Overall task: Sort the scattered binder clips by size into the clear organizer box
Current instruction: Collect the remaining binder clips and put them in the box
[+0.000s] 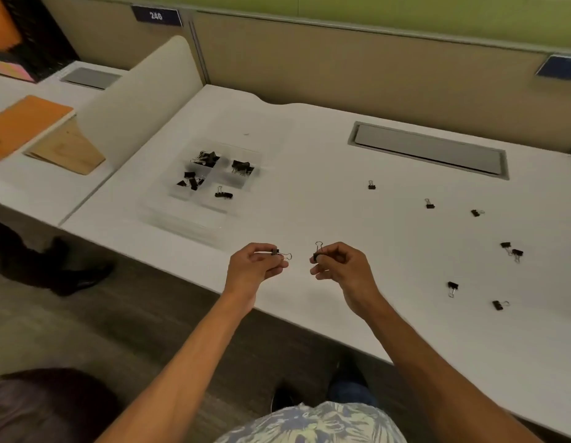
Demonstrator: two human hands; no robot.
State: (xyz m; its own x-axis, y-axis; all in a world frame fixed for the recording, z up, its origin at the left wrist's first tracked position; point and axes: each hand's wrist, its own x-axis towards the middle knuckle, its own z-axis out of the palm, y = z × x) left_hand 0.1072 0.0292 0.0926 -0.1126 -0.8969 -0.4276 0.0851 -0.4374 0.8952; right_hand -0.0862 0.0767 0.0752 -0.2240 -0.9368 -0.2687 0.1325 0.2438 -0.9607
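Bare forearms; leaf-patterned shirt, blue and cream; blue trousers; dark shoe.

Two bare forearms reach up from the lower edge of the frame and converge at centre, wrists slightly bent. The left hand pinches a small binder clip between thumb and curled fingers. The right hand, just beside it but not touching, pinches a second clip, its other fingers loosely curled.
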